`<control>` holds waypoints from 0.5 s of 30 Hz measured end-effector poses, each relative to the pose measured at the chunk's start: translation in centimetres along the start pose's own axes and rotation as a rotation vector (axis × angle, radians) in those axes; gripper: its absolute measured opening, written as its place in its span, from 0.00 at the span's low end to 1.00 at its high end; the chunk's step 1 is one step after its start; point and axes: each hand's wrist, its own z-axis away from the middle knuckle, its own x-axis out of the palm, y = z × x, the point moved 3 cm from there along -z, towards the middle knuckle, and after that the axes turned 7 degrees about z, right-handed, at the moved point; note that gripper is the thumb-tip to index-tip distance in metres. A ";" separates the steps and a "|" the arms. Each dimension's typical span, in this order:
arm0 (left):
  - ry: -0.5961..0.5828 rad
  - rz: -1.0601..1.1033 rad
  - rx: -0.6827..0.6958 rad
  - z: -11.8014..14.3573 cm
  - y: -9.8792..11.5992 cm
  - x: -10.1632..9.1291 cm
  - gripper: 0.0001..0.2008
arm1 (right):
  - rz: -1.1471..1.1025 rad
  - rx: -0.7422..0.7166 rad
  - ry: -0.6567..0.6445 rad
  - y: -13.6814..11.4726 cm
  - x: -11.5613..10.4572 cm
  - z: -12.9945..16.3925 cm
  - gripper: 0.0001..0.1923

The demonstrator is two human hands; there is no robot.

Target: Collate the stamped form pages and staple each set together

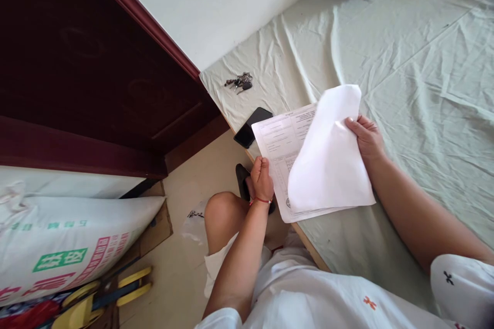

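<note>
While the person sits at the near edge of a bed covered with a wrinkled pale green sheet (405,61), both hands grip a thin stack of white printed paper forms (281,149) that lies over the bed's edge. The left hand (262,177) is closed on the stack's left margin, thumb on top, with a red string around its wrist. The right hand (366,139) is clamped on the right edge of the blank white top sheet (332,159), which is folded back and curls up over the printed page beneath. The stack's near corner juts out past the bed edge, above the person's bare knee (224,216).

Just left of the papers, a black flat smartphone (252,127) rests at the bed's edge, its corner touching or tucked under the forms. Farther off, near the white wall, a small bunch of metal keys (239,82) lies on the sheet, well apart from the phone. A dark red wooden door (96,72) fills the far left. On the floor at near left sits a white woven sack with green and red print (73,241), with yellow plastic pieces (96,298) beside it.
</note>
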 end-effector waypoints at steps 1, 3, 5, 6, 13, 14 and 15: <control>-0.010 0.024 -0.005 0.0 -0.1 0.0 0.24 | -0.015 0.012 0.005 0.0 0.2 0.2 0.17; -0.022 0.052 0.000 0.0 -0.1 -0.2 0.23 | -0.019 0.029 -0.005 0.1 0.8 0.7 0.16; -0.016 0.006 0.033 0.0 0.1 -0.3 0.23 | 0.015 0.024 -0.022 0.1 1.3 1.0 0.16; -0.013 -0.030 0.054 0.0 0.2 -0.4 0.23 | 0.036 0.016 -0.024 0.1 1.5 1.1 0.16; -0.008 -0.129 0.110 0.1 0.7 -0.3 0.25 | 0.062 -0.002 -0.037 0.4 1.8 1.1 0.17; -0.012 -0.131 0.112 0.1 0.7 -0.3 0.25 | 0.058 0.002 -0.043 0.4 1.8 1.2 0.17; -0.016 -0.134 0.114 0.2 0.7 -0.3 0.24 | 0.053 0.004 -0.049 0.4 1.8 1.3 0.18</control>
